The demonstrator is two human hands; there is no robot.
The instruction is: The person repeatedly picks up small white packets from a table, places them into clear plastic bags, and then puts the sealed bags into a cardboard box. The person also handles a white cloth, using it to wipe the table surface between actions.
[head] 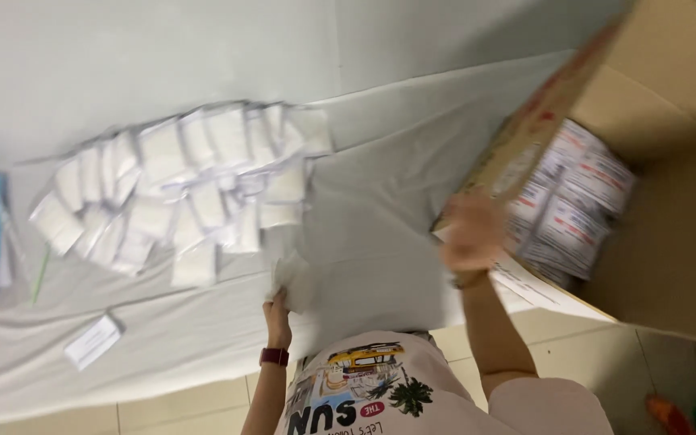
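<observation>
Over a pale grey-green cloth sheet [380, 234] spread on the floor, I watch the right hand [470, 234], too blurred for me to tell its grip, at the rim of a large brown cardboard carton [670, 105] tipped on its side and stacked with white printed boxes [573, 205]. The left hand [277, 316], wearing a dark red wristwatch [274, 356], pinches a small white packet [293, 278] just below the spread of white sachets [187, 189]; steadying the carton's rim, I judge, would help keep the boxes from spilling.
</observation>
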